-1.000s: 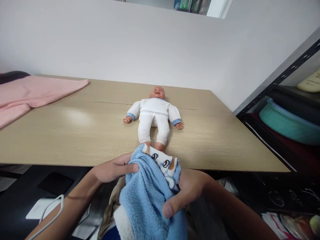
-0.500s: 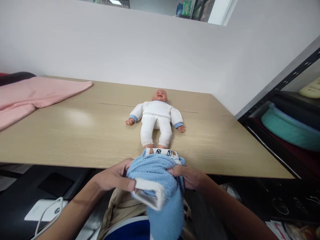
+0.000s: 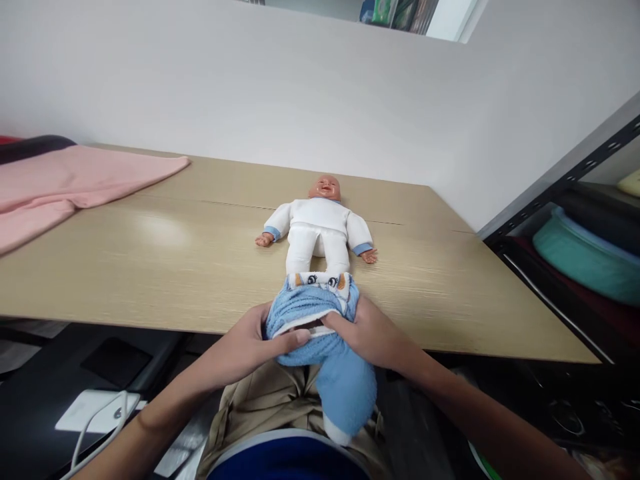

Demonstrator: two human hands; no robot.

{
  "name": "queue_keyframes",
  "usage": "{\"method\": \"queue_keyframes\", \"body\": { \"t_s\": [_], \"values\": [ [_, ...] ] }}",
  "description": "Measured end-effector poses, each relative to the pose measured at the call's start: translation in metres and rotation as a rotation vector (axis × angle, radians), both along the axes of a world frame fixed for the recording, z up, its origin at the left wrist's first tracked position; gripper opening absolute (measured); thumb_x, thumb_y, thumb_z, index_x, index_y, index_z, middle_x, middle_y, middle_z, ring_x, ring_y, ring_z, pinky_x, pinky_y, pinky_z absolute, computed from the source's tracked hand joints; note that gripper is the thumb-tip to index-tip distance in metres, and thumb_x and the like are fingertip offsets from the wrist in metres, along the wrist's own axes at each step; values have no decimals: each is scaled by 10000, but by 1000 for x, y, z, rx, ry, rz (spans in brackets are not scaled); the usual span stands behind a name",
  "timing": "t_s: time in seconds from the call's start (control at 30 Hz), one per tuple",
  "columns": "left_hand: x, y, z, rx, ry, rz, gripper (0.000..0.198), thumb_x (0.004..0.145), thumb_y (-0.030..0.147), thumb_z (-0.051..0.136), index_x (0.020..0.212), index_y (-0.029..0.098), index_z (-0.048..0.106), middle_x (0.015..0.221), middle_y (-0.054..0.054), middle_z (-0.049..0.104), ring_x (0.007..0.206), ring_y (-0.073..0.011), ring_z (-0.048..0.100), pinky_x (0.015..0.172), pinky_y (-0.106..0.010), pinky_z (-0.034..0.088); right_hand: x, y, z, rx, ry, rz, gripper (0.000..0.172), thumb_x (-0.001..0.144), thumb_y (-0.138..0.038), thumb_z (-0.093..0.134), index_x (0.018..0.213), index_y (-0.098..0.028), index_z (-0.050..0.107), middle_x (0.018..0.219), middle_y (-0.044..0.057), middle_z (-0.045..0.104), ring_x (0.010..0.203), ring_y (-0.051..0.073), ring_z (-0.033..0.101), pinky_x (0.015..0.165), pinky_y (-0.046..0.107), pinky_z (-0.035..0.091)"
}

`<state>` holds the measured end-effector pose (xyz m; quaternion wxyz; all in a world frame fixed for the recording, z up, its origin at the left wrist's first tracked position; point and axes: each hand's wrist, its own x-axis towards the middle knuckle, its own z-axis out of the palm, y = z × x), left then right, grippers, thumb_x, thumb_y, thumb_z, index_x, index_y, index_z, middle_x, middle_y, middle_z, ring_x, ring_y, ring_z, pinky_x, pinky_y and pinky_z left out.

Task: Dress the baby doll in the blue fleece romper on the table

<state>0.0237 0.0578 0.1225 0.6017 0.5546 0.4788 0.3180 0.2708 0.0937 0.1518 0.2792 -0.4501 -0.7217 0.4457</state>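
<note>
To do this well, the L hand (image 3: 273, 339) & R hand (image 3: 361, 331) prob. want equal tension; both are part-curled on the blue fuzzy garment (image 3: 320, 351), thumbs at its white-edged opening (image 3: 320, 331), most fingers hidden. It's at the table's (image 3: 450, 287) near edge, hiding the doll's (image 3: 320, 217) feet (can't tell if they're inside). Looks soft, thick & rumpled, w/ eyes & orange patches on a white panel (image 3: 323, 281) at the far end, white-tipped leg hanging near right.

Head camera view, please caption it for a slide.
Left hand and right hand hold a blue garment at the edge of a table, by a doll lying face up.
</note>
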Motion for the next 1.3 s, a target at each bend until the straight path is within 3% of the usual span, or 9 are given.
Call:
{"method": "queue_keyframes", "body": {
  "t_s": [0.1,0.17,0.33,0.53,0.7,0.8,1.03,1.2,1.3],
  "values": [
    [4,5,0,130,135,53,473,993,571,783,1273,195,723,1256,-103,804,1160,-344,735,981,-391,593,-5,4,-1,128,-145,30,170,961,-205,678,1086,-247,785,1065,64,833,1074,297,758,1106,454,589],
    [7,8,-3,224,186,89,382,1053,519,685,1278,210,675,1277,-102,794,1243,-351,724,1055,-409,572,-9,7,0,214,-228,72,202,948,-184,685,1104,-249,796,1124,73,841,1080,299,759,1068,430,587],
    [9,18,-16,321,464,171,271,1094,475,519,1196,225,512,1031,-101,762,984,-357,770,847,-424,558,-18,23,-3,309,-317,140,319,1024,-251,684,1332,-242,764,1343,110,803,1247,322,733,1143,472,529],
    [7,33,-27,398,693,66,236,1087,388,452,1175,206,573,1049,-171,788,945,-385,753,809,-431,501,-20,39,-9,327,-324,234,361,1024,-199,674,1380,-228,722,1455,107,753,1346,289,690,1224,444,474],
    [7,37,-29,343,480,91,278,1078,412,523,1285,228,548,1208,-141,773,1085,-357,740,933,-437,518,-12,49,-16,291,-338,241,368,990,-213,710,1357,-226,728,1429,104,765,1313,309,713,1192,451,505],
    [6,37,-31,405,420,137,208,1069,360,530,1231,233,560,1223,-118,714,1123,-325,680,986,-432,507,-6,52,-23,295,-318,202,392,957,-227,749,1349,-232,736,1404,99,776,1289,319,724,1187,463,518],
    [0,37,-38,356,322,120,198,1079,341,575,1238,230,538,1244,-84,651,1161,-287,635,1023,-397,507,-1,52,-23,207,-225,172,652,851,-180,804,1484,-287,692,1475,83,758,1332,349,707,1232,513,514],
    [3,33,-37,284,162,144,303,1094,331,612,1371,241,532,1371,-84,652,1341,-285,607,1142,-380,490,-7,50,-11,76,-109,160,397,876,-157,731,1259,-262,760,1289,43,825,1162,287,770,1102,428,606],
    [5,34,-35,244,44,163,452,1059,319,687,1478,266,524,1487,-83,640,1455,-296,563,1211,-382,467,-9,50,-5,15,-34,116,348,879,-133,697,1203,-244,761,1201,31,840,1071,257,784,1019,386,641]
  ]
}}
